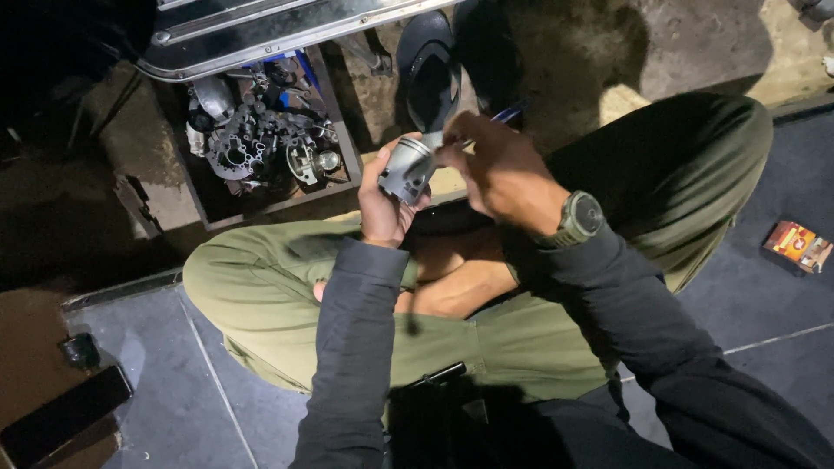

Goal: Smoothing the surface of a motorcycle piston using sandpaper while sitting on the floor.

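Note:
My left hand (380,201) grips a grey metal piston-like cylinder (407,169) and holds it up above my crossed legs in olive trousers (261,287). My right hand (495,169), with a watch (576,219) on the wrist, is closed on a thin blue-handled tool (508,113) whose tip meets the top of the cylinder. Both arms wear dark sleeves. The tool's tip is hidden behind my fingers.
A wooden tray (343,130) of several metal engine parts (252,143) lies ahead on the ground, with a chrome-edged panel (261,35) over it. A dark sandal (432,74) sits beyond my hands. A small orange box (797,246) lies right; a phone (65,415) lies lower left.

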